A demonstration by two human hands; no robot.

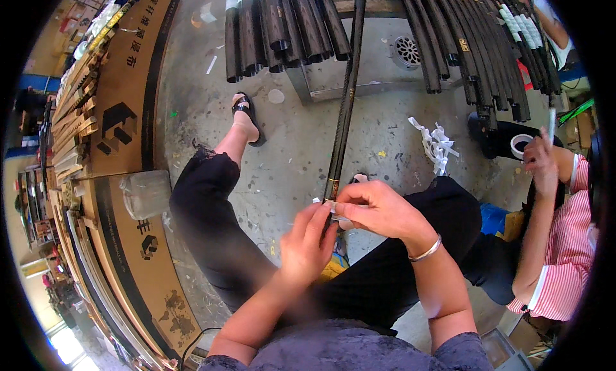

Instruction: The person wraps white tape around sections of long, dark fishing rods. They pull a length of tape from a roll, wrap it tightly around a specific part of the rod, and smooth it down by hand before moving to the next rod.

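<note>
A long black tube [343, 124] with gold bands and a woven-looking surface runs from the top of the head view down to my lap. My left hand [303, 244] is closed round its near end, with thumb and fingertips pressed together there. From the right, my right hand [380, 209] pinches a small whitish strip, seemingly tape, against the same end. My fingers hide most of the strip and the tube's tip. A silver bangle [426, 248] circles my right wrist.
Bundles of black tubes, left [276, 31] and right [478, 47], lie across a metal stand [359, 91]. White scraps [436, 145] litter the floor. Cardboard boxes [125, 95] line my left side. On the right sits a co-worker in a striped shirt [564, 249], near a tape roll [521, 145].
</note>
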